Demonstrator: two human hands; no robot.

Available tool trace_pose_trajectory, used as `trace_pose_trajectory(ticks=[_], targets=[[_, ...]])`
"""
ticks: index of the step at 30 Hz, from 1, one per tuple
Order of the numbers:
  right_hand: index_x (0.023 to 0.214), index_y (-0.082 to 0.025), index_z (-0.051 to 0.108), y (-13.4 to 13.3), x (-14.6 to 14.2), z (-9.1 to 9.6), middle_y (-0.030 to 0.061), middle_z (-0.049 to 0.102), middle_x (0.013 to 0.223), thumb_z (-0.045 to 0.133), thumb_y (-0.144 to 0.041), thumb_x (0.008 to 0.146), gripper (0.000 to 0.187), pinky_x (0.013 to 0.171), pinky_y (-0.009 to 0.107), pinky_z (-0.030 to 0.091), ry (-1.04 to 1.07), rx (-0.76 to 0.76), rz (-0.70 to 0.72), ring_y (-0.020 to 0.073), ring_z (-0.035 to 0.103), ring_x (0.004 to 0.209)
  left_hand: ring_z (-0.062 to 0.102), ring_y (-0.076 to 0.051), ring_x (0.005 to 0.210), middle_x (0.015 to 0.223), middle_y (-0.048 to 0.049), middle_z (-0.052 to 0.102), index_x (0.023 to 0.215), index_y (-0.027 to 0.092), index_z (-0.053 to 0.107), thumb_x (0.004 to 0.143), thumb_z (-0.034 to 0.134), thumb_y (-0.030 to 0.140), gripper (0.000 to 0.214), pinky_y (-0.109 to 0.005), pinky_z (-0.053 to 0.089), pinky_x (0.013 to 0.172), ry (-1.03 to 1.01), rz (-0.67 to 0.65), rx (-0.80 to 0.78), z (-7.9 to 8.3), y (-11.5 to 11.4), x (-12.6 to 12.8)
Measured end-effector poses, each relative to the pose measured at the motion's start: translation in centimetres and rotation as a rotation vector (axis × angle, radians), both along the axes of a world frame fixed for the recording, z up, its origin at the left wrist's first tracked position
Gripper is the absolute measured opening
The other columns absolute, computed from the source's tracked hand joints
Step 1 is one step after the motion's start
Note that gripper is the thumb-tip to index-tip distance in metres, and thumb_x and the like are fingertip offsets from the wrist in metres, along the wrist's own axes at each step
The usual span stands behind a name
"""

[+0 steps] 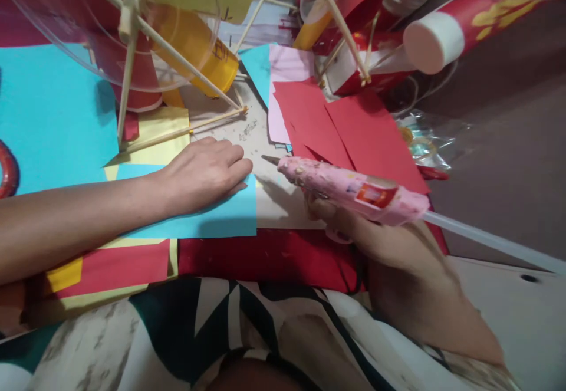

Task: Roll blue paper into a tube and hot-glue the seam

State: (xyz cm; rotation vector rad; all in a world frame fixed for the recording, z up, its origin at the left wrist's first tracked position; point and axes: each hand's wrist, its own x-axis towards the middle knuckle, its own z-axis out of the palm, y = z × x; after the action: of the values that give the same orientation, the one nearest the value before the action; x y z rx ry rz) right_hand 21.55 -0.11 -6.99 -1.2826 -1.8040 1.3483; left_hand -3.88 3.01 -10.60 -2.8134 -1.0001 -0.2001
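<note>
Currently right hand point(354, 226) clamped on pink glue gun point(354, 187), nozzle beside blue paper point(221, 217) mid-desk. Left hand point(203, 173) flat, fingers together, pinning it. Judgement: keep fingertips clear of nozzle, bead thin.

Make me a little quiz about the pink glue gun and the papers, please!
1. True or false: the right hand holds the pink glue gun.
2. What colour is the paper sheet under the left hand? A) blue B) green C) white
3. Fill in: the glue gun's nozzle points toward the ____ hand.

Key: 1 true; 2 A; 3 left
</note>
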Motion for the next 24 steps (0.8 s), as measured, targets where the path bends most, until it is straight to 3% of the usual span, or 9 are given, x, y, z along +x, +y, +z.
trace_pose_trajectory(ticks=[6, 10, 12, 14, 16, 20, 24], targets=[[0.117, -0.036, 0.073, 0.1, -0.2, -0.2, -0.0012, 0.073, 0.123, 0.070, -0.036, 0.085, 0.033, 0.102, 0.046, 0.058, -0.068, -0.022, 0.055, 0.0289, 0.067, 0.118, 0.064, -0.023, 0.080, 0.087, -0.0079, 0.069, 0.087, 0.016, 0.068, 0.095, 0.050, 0.030, 0.024, -0.035, 0.045, 0.068, -0.015, 0.009, -0.106, 0.5, 0.6, -0.2], [0.119, -0.039, 0.071, 0.3, 0.0, -0.1, -0.0036, 0.071, 0.127, 0.068, -0.035, 0.087, 0.032, 0.103, 0.047, 0.057, -0.136, -0.071, 0.099, 0.0285, 0.065, 0.122, 0.067, -0.026, 0.081, 0.086, -0.0094, 0.071, 0.085, 0.016, 0.071, 0.093, 0.054, 0.037, 0.029, -0.038, 0.049, 0.072, 0.128, 0.046, -0.195, 1.8, -1.2, 0.0], [0.119, -0.041, 0.071, 0.3, 0.1, -0.1, -0.0046, 0.069, 0.129, 0.067, -0.038, 0.088, 0.032, 0.107, 0.049, 0.054, -0.082, -0.103, 0.083, 0.0283, 0.062, 0.126, 0.069, -0.031, 0.081, 0.088, -0.0159, 0.073, 0.094, 0.011, 0.074, 0.089, 0.056, 0.054, 0.047, -0.043, 0.052, 0.075, 0.179, 0.001, -0.147, 2.1, -3.0, 0.3], [0.119, -0.041, 0.071, 0.3, 0.0, -0.2, -0.0044, 0.069, 0.130, 0.068, -0.041, 0.086, 0.032, 0.109, 0.048, 0.051, -0.027, -0.125, 0.068, 0.0285, 0.060, 0.128, 0.067, -0.041, 0.103, 0.112, -0.0279, 0.070, 0.117, 0.002, 0.070, 0.085, 0.055, 0.065, 0.072, -0.051, 0.050, 0.089, 0.162, -0.021, -0.042, 1.8, -4.9, 0.5], [0.118, -0.041, 0.072, 0.2, -0.1, -0.3, -0.0038, 0.069, 0.130, 0.070, -0.042, 0.085, 0.033, 0.110, 0.047, 0.050, -0.024, -0.140, 0.049, 0.0286, 0.061, 0.128, 0.061, -0.045, 0.117, 0.128, -0.0307, 0.063, 0.128, 0.001, 0.064, 0.086, 0.060, 0.056, 0.069, -0.054, 0.047, 0.096, 0.159, -0.019, -0.013, 1.2, -6.3, 0.6], [0.113, -0.040, 0.074, -0.1, -0.5, -0.4, -0.0023, 0.070, 0.128, 0.074, -0.047, 0.081, 0.033, 0.111, 0.043, 0.049, -0.022, -0.204, -0.071, 0.0268, 0.062, 0.126, 0.060, -0.039, 0.123, 0.138, -0.0221, 0.060, 0.130, 0.003, 0.064, 0.090, 0.050, 0.019, 0.045, -0.049, 0.050, 0.094, 0.107, -0.083, -0.016, 0.3, -6.8, 0.4], [0.111, -0.038, 0.075, -0.4, -0.9, -0.2, -0.0024, 0.070, 0.129, 0.077, -0.040, 0.078, 0.033, 0.109, 0.036, 0.051, -0.014, -0.242, -0.153, 0.0242, 0.061, 0.127, 0.062, -0.035, 0.120, 0.136, -0.0182, 0.063, 0.127, 0.005, 0.067, 0.087, 0.044, 0.009, 0.046, -0.046, 0.053, 0.086, 0.043, -0.107, -0.030, 0.2, -6.1, 0.0]])
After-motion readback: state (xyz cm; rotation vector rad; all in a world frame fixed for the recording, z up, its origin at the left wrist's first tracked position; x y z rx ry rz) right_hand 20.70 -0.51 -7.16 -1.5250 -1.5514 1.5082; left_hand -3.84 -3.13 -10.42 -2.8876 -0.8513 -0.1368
